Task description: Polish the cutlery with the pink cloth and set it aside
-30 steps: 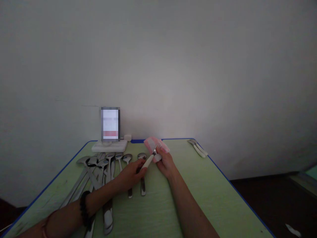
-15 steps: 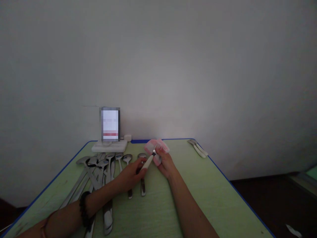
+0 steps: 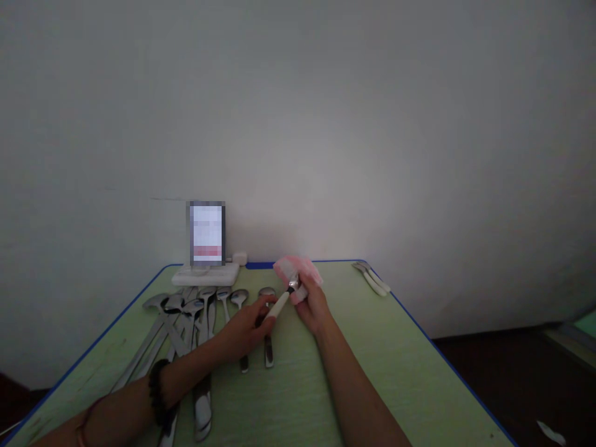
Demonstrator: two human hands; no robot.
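My left hand (image 3: pixel 249 326) is closed on the white handle of a utensil (image 3: pixel 279 304), which points up and to the right. Its metal end (image 3: pixel 293 285) goes into a pink cloth (image 3: pixel 298 273) that my right hand (image 3: pixel 313 304) grips and wraps around it. Both hands are held just above the green table (image 3: pixel 372 347), near its middle. A dark beaded band sits on my left wrist.
Several metal spoons (image 3: pixel 195 310) lie in a row on the table's left half, some under my left arm. Two white-handled utensils (image 3: pixel 372 279) lie at the far right edge. A lit screen on a white stand (image 3: pixel 207 273) is at the back, against the wall.
The pink cloth in my right hand has shifted slightly to the right along the utensil's metal end. My left hand has stayed in place on the handle.
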